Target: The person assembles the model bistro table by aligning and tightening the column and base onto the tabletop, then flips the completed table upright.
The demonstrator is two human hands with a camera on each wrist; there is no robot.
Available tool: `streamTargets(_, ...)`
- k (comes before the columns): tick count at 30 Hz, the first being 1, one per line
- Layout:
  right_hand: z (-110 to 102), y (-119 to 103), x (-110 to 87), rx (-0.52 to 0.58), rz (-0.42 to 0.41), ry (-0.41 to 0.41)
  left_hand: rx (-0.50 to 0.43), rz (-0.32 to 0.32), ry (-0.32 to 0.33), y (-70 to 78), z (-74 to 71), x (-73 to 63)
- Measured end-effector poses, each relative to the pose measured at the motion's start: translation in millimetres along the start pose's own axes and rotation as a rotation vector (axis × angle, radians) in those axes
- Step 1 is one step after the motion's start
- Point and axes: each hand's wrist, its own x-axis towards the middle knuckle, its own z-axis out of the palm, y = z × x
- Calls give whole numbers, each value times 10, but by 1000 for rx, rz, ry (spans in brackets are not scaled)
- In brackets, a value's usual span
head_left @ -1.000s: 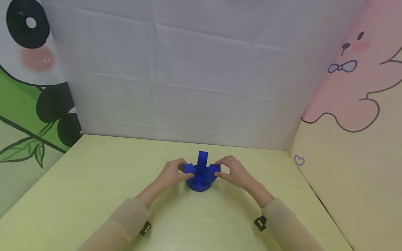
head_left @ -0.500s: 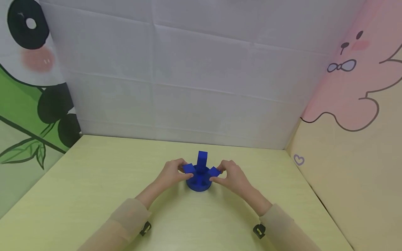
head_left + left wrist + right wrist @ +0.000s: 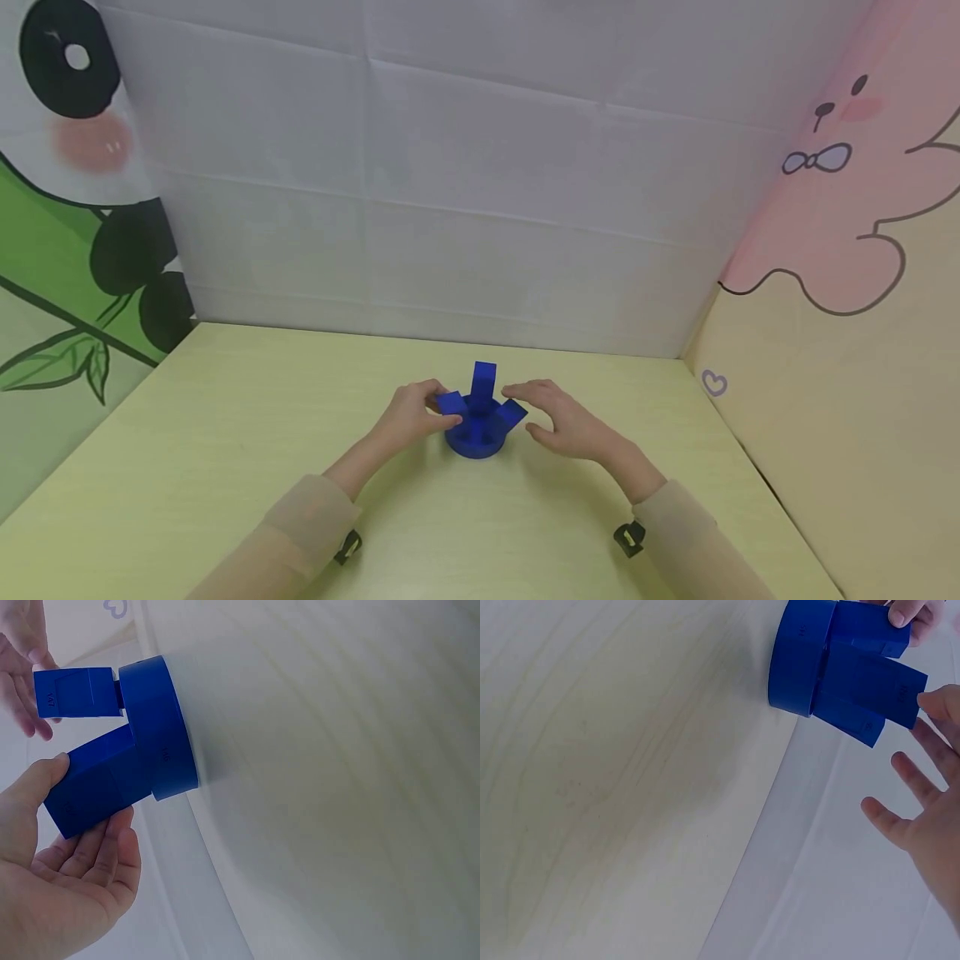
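A round blue base (image 3: pixel 476 450) stands on the table with three blue rectangular blocks rising from it. My left hand (image 3: pixel 407 417) pinches the left block (image 3: pixel 452 403) between thumb and fingers; in the left wrist view this block (image 3: pixel 97 780) leans out from the base's open side. My right hand (image 3: pixel 576 423) is beside the right block (image 3: pixel 512 413), holding nothing. Its fingers (image 3: pixel 913 778) are spread in the right wrist view, and the thumb overlaps the outer end of a block. At the back, a third block (image 3: pixel 483 382) sticks up, untouched.
The pale wooden table (image 3: pixel 247 433) extends all around the base. Behind it hangs a white cloth (image 3: pixel 480 208). Side panels with cartoon pictures (image 3: pixel 840 192) border the table left and right. Each forearm wears a small dark wrist device (image 3: pixel 630 538).
My right hand has let go of the right block and drawn back to the right, its fingers opening. That block now sits lower and closer to the base. The left hand keeps its hold.
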Motion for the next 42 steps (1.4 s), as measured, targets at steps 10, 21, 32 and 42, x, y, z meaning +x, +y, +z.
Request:
streamTargets(10, 5, 38, 47, -50, -76, 17, -6, 2, 0, 3, 5, 2)
streamTargets(21, 74, -13, 62, -47, 72, 36, -21, 3, -3, -10, 7, 10)
streamTargets(32, 217, -100, 125, -72, 145, 198, -29, 5, -4, -22, 12, 12)
streamTargets(42, 232, -147, 126, -65, 183, 205, -27, 1, 1, -13, 13, 8)
